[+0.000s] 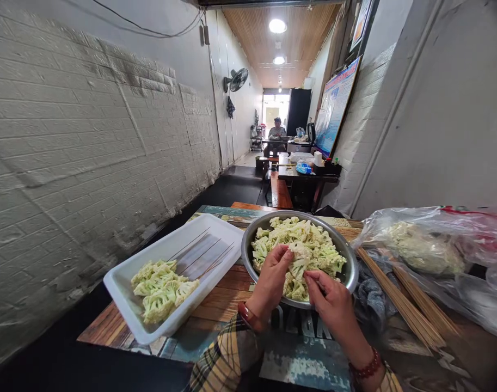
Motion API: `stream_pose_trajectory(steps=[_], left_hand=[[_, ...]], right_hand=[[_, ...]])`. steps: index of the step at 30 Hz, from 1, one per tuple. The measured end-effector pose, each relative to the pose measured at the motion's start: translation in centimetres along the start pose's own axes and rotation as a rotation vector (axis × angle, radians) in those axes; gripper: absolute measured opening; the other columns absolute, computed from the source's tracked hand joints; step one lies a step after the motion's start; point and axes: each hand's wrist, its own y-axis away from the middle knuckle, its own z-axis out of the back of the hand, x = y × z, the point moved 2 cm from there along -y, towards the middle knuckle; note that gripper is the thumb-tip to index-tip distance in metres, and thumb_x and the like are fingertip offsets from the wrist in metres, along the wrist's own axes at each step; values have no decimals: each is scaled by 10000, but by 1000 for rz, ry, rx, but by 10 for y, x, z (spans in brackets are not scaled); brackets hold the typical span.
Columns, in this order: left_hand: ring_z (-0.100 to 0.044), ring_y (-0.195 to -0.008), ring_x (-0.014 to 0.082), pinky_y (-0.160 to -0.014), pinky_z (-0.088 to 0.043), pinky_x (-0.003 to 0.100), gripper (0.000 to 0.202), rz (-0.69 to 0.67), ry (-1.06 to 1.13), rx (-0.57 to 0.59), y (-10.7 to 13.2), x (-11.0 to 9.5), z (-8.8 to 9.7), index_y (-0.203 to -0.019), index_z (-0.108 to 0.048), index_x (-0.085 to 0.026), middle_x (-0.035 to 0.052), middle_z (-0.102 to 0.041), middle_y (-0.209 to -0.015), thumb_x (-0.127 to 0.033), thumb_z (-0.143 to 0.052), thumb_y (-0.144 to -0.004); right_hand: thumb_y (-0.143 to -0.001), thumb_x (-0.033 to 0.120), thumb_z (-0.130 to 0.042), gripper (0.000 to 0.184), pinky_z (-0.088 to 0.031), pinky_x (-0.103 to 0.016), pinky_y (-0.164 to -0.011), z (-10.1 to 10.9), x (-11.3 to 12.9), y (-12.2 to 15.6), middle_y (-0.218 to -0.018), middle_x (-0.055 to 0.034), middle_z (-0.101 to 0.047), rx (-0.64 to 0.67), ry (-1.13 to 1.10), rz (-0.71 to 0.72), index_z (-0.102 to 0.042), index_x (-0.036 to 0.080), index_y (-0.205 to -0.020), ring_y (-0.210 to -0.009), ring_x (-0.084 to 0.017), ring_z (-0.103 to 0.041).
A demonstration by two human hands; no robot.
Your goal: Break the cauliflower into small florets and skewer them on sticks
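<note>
Over a steel bowl [351, 272] heaped with cut cauliflower [278, 231], both hands are at one cauliflower floret [300, 260]. My left hand [272, 272] pinches its left side between thumb and fingers. My right hand [329, 296] is closed at the floret's lower right, by the stem; whether a thin stick is also in these fingers I cannot make out. To the left, a white plastic tray [226, 227] holds skewered cauliflower [162, 291] at its near end, with thin bamboo sticks [205, 247] pointing to the far end.
Bundles of bamboo skewers [399, 299] lie right of the bowl, beside a grey cloth [373, 294] and a clear plastic bag [428, 245] with more cauliflower. All rests on a wood-patterned table [215, 310]. Farther back are a bench [280, 190], another table [287, 173] and a seated person [277, 130].
</note>
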Motion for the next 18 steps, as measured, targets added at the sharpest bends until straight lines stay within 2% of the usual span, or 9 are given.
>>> stream_pose_trajectory(steps=[6, 10, 13, 15, 18], left_hand=[[-437, -666, 89, -642, -361, 202, 262, 28, 57, -17, -3, 0, -1, -732, -550, -162, -29, -497, -716, -362, -711, -681], [-417, -607, 73, -552, -311, 191, 297, 121, 66, -20, -4, 1, -2, -761, -584, -158, -34, -508, -695, -400, -724, -662], [-449, -597, 87, -542, -321, 205, 358, 174, 49, 9, -4, 3, -2, -737, -605, -146, -21, -528, -667, -478, -711, -654], [-473, -609, 103, -565, -345, 217, 386, 155, 43, 11, -5, 3, -1, -702, -608, -140, -14, -530, -640, -507, -711, -642], [-484, -628, 112, -593, -366, 224, 392, 69, 70, -52, -6, 3, 2, -718, -611, -146, -11, -538, -642, -519, -709, -644]], right_hand=[[-914, 367, -420, 274, -443, -268, -654, -3, -1, 4, -746, -29, -670, -29, 36, 46, -625, 204, -832, -696, -179, -623], [-913, 388, -412, 297, -434, -270, -607, -2, -2, 3, -665, -19, -638, -23, 44, 23, -622, 200, -819, -627, -178, -600], [-911, 406, -412, 312, -432, -271, -576, -1, -1, 1, -605, -7, -607, 9, 22, 1, -617, 192, -813, -574, -174, -583], [-916, 409, -405, 314, -435, -270, -560, -1, -1, 1, -585, 4, -599, 56, -8, -15, -619, 189, -845, -540, -167, -576], [-921, 410, -401, 318, -443, -276, -562, -1, 0, 1, -599, 1, -618, 107, -11, -6, -632, 193, -898, -556, -176, -594]])
